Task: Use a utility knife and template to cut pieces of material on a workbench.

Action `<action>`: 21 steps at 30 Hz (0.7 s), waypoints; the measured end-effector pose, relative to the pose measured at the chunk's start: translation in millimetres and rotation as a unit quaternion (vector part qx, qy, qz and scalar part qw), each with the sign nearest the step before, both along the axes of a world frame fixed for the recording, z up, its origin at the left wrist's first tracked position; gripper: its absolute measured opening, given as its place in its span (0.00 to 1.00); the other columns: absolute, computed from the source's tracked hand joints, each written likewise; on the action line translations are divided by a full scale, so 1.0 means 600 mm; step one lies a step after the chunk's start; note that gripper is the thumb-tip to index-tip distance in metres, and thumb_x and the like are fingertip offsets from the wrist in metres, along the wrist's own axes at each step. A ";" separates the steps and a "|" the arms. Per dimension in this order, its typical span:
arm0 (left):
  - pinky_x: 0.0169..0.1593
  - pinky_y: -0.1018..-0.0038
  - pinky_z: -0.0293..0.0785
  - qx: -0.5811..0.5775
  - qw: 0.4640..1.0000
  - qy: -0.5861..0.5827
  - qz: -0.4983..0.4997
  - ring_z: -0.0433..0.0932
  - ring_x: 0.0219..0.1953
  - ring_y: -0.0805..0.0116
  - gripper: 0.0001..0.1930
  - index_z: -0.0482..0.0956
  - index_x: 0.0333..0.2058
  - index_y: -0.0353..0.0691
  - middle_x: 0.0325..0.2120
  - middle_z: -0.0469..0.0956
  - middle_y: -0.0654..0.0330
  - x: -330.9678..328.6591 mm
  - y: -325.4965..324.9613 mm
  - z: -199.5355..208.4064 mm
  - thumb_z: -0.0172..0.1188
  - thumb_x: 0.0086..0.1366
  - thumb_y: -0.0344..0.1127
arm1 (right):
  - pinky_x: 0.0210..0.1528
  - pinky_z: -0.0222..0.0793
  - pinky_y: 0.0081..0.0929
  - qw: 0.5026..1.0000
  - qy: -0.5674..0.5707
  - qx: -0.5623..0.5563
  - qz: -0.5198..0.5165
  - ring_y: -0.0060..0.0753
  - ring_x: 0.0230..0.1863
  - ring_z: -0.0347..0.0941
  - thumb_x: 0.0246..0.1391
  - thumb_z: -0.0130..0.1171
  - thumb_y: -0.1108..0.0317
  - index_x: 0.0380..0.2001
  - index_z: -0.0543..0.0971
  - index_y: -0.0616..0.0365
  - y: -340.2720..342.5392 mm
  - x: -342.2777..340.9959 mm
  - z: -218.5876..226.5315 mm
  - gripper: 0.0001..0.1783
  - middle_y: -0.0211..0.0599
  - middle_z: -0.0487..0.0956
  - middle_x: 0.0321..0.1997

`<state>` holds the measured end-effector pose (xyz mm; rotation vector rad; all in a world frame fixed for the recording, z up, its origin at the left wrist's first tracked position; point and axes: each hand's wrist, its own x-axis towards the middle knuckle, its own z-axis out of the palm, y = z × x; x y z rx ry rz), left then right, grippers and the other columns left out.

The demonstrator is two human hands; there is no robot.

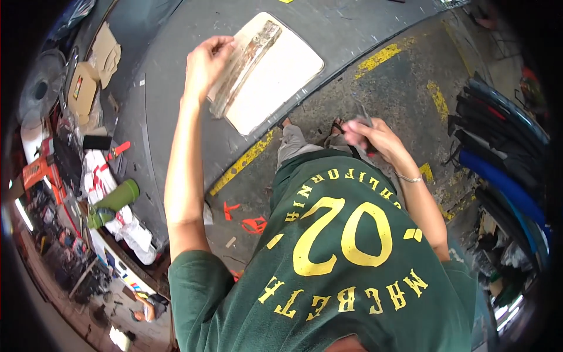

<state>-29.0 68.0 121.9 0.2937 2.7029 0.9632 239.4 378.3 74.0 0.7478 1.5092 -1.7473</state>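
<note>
A cream-white panel [287, 70] with rounded corners lies on the dark grey tabletop. Along its left part runs a rough, brown-and-grey mottled strip [249, 61], slanting from the upper right to the lower left. Beside the panel's upper left edge is my left hand [205, 61], its thumb and fingers curled into a pinch; whatever is between them is too small to make out. My right hand [378, 141] is closed at waist height, off the table's edge, around a slim dark tool [363, 110]. Blur and the fingers hide most of that tool.
Cardboard pieces [85, 88], a phone [97, 142] and a green roll [120, 196] lie at the left. Orange-red scraps [254, 224] are on the floor. Dark and blue material [498, 158] is piled at the right. Another person [146, 308] is at the far lower left.
</note>
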 end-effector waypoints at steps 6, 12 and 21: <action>0.53 0.68 0.77 -0.010 0.995 -0.042 -0.085 0.85 0.45 0.61 0.20 0.86 0.46 0.40 0.41 0.87 0.54 -0.167 0.033 -0.094 0.67 0.61 0.47 | 0.36 0.76 0.23 0.940 -0.078 -0.235 -0.234 0.34 0.50 0.82 0.69 0.56 0.56 0.59 0.72 0.65 -0.193 -0.103 0.022 0.25 0.44 0.81 0.58; 0.51 0.70 0.76 -0.091 0.974 -0.112 -0.175 0.84 0.41 0.64 0.21 0.86 0.45 0.40 0.37 0.87 0.56 -0.213 0.072 -0.107 0.68 0.59 0.49 | 0.39 0.79 0.27 0.899 -0.108 -0.182 -0.382 0.36 0.57 0.78 0.72 0.49 0.63 0.62 0.69 0.66 -0.262 -0.111 0.034 0.23 0.45 0.77 0.62; 0.47 0.62 0.78 -0.061 0.971 -0.113 -0.204 0.84 0.40 0.51 0.16 0.84 0.35 0.39 0.33 0.85 0.48 -0.223 0.075 -0.117 0.64 0.56 0.45 | 0.36 0.78 0.26 0.876 -0.085 -0.134 -0.456 0.26 0.45 0.79 0.71 0.50 0.66 0.55 0.73 0.59 -0.314 -0.115 0.038 0.14 0.33 0.81 0.50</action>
